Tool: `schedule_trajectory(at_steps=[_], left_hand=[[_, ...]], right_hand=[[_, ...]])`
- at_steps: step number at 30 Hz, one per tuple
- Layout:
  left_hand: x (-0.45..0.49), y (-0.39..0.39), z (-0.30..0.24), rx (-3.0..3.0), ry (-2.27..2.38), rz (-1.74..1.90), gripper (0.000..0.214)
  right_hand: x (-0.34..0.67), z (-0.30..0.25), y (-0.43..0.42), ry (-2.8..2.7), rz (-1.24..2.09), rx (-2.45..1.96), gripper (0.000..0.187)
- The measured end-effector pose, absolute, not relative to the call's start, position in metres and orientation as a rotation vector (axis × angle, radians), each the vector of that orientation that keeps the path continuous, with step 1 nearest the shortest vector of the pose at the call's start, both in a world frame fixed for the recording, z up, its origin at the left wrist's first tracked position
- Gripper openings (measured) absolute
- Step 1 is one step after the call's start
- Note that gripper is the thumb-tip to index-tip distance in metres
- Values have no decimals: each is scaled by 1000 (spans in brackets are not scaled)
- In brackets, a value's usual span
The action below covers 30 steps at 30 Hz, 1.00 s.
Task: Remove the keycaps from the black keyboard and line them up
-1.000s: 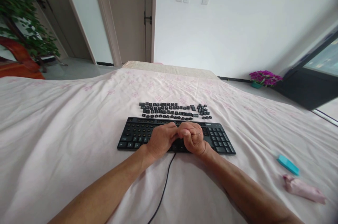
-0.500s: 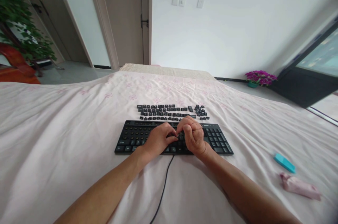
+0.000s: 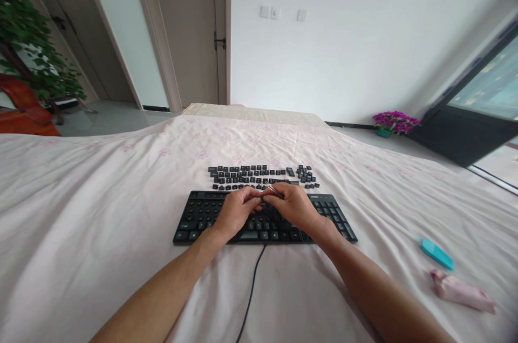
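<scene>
A black keyboard (image 3: 243, 235) lies on the pink-flowered cloth, many of its left and middle keys stripped of their caps. Over its upper middle my left hand (image 3: 237, 211) is closed, thumb and fingertips pinched together; what they hold, perhaps a keycap, is too small to make out. Fingertip to fingertip with it, my right hand (image 3: 293, 205) grips a thin shiny metal tool (image 3: 275, 190), tweezers by its look. Just beyond the keyboard, loose black keycaps (image 3: 246, 174) lie in rows, with a smaller group (image 3: 304, 175) to the right. Both hands hide the keys beneath.
A black cable (image 3: 251, 289) runs from the keyboard towards me. On the right of the cloth (image 3: 121, 213) lie a turquoise flat object (image 3: 437, 254) and a pink wrapped bundle (image 3: 461, 292). Beyond stand a door (image 3: 186, 35), a leafy plant (image 3: 24, 35) and purple flowers (image 3: 396, 122).
My right hand has turned from an upright fist to palm-down, and the metal tool now shows between its fingers. Both hands have come up slightly towards the keyboard's far edge.
</scene>
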<state>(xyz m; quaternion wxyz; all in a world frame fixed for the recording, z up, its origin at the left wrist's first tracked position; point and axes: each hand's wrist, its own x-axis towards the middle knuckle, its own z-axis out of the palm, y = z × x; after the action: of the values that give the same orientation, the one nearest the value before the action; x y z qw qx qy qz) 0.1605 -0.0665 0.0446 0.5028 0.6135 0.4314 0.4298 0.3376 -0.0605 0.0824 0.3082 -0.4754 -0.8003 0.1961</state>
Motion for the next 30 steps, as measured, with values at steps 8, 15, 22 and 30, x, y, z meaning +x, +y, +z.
schedule_trajectory(at_steps=[8, 15, 22, 30], left_hand=[[162, -65, 38, 1387, 1064, 1079, 19], [162, -66, 39, 1367, 1031, 1105, 22], [159, -65, 36, 1419, 1083, 1190, 30], [156, -65, 38, 1372, 996, 1204, 48]], right_hand=[[337, 76, -58, -2103, 531, -1402, 11], [335, 78, -59, -2130, 603, -1328, 16], [333, 71, -60, -2155, 707, -1307, 17], [329, 65, -60, -1980, 878, -1351, 25]])
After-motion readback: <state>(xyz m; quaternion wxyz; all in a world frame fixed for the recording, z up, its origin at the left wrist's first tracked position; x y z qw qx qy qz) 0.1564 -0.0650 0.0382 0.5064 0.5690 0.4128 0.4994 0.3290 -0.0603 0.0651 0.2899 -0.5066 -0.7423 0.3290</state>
